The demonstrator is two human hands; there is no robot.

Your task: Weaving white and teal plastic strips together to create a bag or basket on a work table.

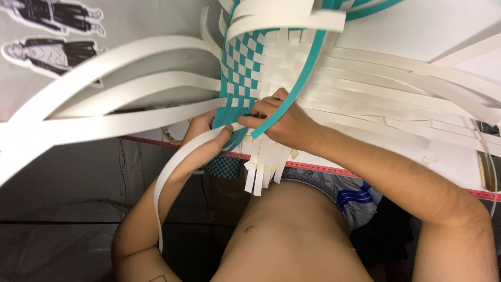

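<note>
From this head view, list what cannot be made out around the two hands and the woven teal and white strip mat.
- Left hand: fingers tucked under the woven teal and white strip mat and a long white strip; grip unclear.
- Right hand: fingertips buried among the strips; what it pinches is hidden.
- Mat's far end: cut off by the top edge.
- Red measuring tape: marks too small.
- Table: mostly covered by strips.

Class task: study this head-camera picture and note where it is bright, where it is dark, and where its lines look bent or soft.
Head view: white strips bright, nearly washed out; below the table edge dark; wide-angle bending at the edges; hands sharp, right hand, left hand.
</note>
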